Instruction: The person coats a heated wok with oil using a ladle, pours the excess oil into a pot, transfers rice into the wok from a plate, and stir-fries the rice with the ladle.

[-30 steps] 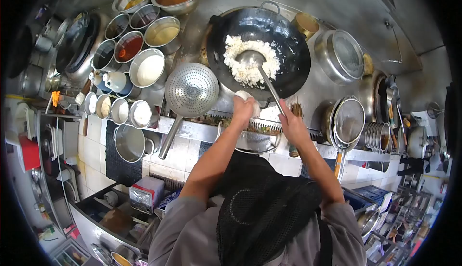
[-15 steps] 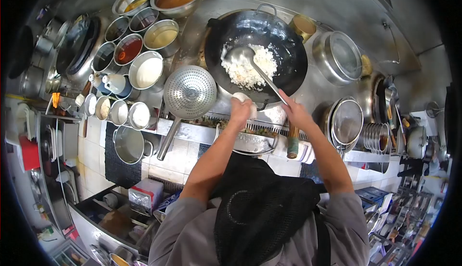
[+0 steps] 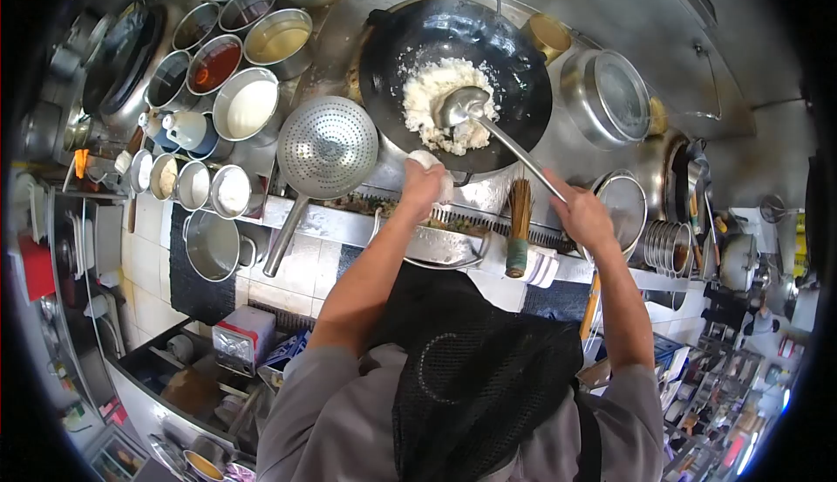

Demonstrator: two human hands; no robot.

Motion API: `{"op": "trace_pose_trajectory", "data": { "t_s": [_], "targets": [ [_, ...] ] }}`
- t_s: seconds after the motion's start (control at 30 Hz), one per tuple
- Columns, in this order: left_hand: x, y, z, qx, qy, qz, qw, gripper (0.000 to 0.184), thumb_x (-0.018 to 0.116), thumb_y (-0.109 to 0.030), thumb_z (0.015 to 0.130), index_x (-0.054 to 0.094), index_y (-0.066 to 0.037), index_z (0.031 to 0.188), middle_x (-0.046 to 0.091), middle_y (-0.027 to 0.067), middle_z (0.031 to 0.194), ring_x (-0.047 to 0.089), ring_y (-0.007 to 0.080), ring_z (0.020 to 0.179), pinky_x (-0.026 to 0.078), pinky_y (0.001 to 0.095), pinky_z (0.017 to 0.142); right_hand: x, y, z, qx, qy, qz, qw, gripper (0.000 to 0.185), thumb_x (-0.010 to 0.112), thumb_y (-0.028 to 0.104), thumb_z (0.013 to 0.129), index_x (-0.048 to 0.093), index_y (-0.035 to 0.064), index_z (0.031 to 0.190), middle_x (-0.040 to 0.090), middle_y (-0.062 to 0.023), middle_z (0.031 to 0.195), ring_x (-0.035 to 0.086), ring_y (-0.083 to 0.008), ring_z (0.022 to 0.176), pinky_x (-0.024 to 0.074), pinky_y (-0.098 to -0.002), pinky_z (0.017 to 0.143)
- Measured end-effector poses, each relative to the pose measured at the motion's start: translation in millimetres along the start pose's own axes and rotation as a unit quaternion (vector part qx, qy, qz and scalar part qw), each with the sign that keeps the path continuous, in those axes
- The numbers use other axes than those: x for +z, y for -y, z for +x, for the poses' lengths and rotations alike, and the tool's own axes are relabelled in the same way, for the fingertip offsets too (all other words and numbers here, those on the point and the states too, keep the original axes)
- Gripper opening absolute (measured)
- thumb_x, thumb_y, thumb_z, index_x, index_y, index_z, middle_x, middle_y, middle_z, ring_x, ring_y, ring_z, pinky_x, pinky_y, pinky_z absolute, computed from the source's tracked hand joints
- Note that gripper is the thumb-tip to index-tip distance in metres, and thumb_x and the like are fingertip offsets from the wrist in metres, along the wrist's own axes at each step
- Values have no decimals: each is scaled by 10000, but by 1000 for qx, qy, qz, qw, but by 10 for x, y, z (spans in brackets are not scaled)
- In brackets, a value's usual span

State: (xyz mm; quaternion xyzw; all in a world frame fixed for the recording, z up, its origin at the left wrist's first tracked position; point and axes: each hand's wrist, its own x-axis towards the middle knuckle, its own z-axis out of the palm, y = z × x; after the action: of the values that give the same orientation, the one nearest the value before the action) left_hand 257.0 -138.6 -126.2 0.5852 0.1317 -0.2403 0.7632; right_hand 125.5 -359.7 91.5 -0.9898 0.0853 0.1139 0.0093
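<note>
A large black wok [image 3: 514, 72] sits on the stove with white rice [image 3: 445, 78] heaped in its middle. My right hand [image 3: 583, 212] is closed round the handle end of a metal ladle [image 3: 466, 105], whose bowl rests against the rice. At the wok's near rim, my left hand [image 3: 420, 187] is closed on a white cloth [image 3: 433, 165]; the wok's near handle [image 3: 462, 177] shows just beside it. Left of the wok lies a perforated metal skimmer [image 3: 328, 147], its handle pointing toward me.
Metal containers of sauces and powders, among them a white-filled pot [image 3: 247, 107], crowd the left side. A bamboo brush [image 3: 518, 229] stands at the stove's front edge. To the right are a metal pot [image 3: 606, 98] and a round strainer [image 3: 622, 212].
My right hand has moved right and toward me, drawing the ladle across the rice toward the near side. The left hand keeps its hold at the wok rim. The whole view has shifted slightly.
</note>
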Motion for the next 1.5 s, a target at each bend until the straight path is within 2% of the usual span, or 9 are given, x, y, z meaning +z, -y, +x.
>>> {"op": "trace_pose_trajectory", "data": {
  "t_s": [0.23, 0.5, 0.63, 0.77, 0.93, 1.03, 1.27, 1.43, 1.5],
  "targets": [
    [-18, -36, 32, -9, 4, 35, 999, 368, 581, -32, 836, 388, 34, 1143, 554, 147, 1002, 602, 214, 834, 530, 352, 656, -767, 38, 10, 14, 90, -117, 989, 508, 607, 253, 905, 483, 284, 1397, 673, -217, 868, 657, -394, 811, 516, -512, 713],
    [-18, -64, -3, 14, 2, 32, 999, 392, 571, -25, 832, 382, 50, 1167, 557, 147, 1029, 591, 203, 872, 521, 326, 704, 925, -58, 507, 15, -228, 285, 931, 465, 537, 227, 972, 449, 157, 1424, 639, -322, 898, 662, -444, 818, 515, -458, 690],
    [6, -198, -95, -12, 25, 33, 999, 383, 572, -27, 833, 393, 40, 1164, 558, 143, 1039, 588, 199, 893, 518, 323, 719, 1186, 702, 872, 120, -97, 327, 932, 512, 528, 204, 987, 386, 84, 1464, 655, -142, 765, 600, -196, 600, 459, -388, 521],
    [20, -244, -155, -25, 8, 7, 1000, 362, 578, -31, 832, 410, 37, 1146, 568, 137, 1018, 597, 202, 859, 521, 327, 707, 657, 459, 696, 135, 35, 664, 735, 599, 545, 313, 983, 322, 76, 1486, 530, -110, 596, 544, -182, 469, 450, -405, 444],
    [-4, 29, 18, -5, -10, 28, 1000, 359, 581, -36, 840, 405, 36, 1145, 570, 141, 1027, 599, 205, 884, 526, 342, 720, 1284, 706, 1290, 35, -233, 322, 917, 483, 494, 226, 985, 399, 56, 1427, 623, -323, 827, 613, -497, 752, 493, -514, 591],
    [-39, -62, -68, -24, 4, 2, 1000, 386, 601, -55, 860, 404, 17, 1185, 560, 130, 1082, 592, 202, 951, 526, 350, 761, 599, 897, 883, 66, -17, 423, 904, 452, 501, 226, 986, 442, 124, 1422, 623, -301, 779, 638, -439, 671, 488, -506, 619],
    [-193, -272, -289, -48, 155, -182, 970, 483, 647, -158, 933, 375, -33, 1312, 539, 93, 1192, 572, 207, 1088, 511, 375, 885, 877, 1000, 383, 30, -52, 306, 950, 486, 504, 199, 995, 395, 172, 1468, 602, -166, 675, 593, -201, 617, 497, -362, 635],
    [-157, -279, -357, -52, 136, -190, 971, 458, 649, -159, 934, 396, -31, 1294, 552, 90, 1162, 578, 190, 1045, 511, 360, 859, 341, 886, 110, 59, 28, 372, 926, 442, 523, 173, 986, 464, 135, 1422, 665, -226, 861, 614, -197, 700, 502, -379, 717],
    [-158, -252, -323, -25, 136, -189, 972, 455, 651, -161, 933, 401, -31, 1290, 558, 92, 1147, 579, 186, 1028, 511, 355, 848, 389, 899, -151, 20, -79, 329, 941, 479, 537, 207, 977, 428, 154, 1441, 651, -294, 979, 686, -379, 880, 516, -390, 766]
  ]
}}
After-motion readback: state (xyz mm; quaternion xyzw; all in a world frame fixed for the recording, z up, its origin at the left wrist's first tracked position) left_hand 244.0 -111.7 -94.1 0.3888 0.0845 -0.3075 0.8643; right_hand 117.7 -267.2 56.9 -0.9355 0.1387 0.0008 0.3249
